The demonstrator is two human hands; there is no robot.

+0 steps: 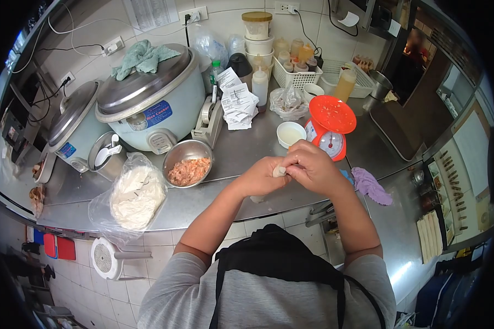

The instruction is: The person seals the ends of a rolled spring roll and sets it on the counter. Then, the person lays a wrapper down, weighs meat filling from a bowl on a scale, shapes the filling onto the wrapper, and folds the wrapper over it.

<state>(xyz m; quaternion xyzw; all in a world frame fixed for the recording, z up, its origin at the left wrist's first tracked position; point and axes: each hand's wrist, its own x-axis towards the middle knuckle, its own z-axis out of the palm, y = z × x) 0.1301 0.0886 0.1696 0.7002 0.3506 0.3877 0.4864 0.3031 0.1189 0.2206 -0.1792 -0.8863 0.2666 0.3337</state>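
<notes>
Between my two hands is a small piece of pale dough (pixel 279 171), over the front of the steel counter. My left hand (pixel 259 176) is closed around it from the left. My right hand (pixel 311 166) has its fingers pinched at the dough's right side. Just behind the hands stands a small white bowl (pixel 291 134) with pale liquid. An orange scale (pixel 331 143) is behind my right hand. To the left, a steel bowl (pixel 187 164) holds pinkish chopped filling, and a plastic bag (pixel 137 197) holds a large pale dough mass.
Two rice cookers (pixel 148 98) stand at the back left, near a metal pot (pixel 107 156). Receipts (pixel 239 104), sauce bottles and white baskets (pixel 296 77) line the back. A purple cloth (pixel 371 186) lies right of my hands. A white stool (pixel 106 259) is below the counter. A person is visible far back right.
</notes>
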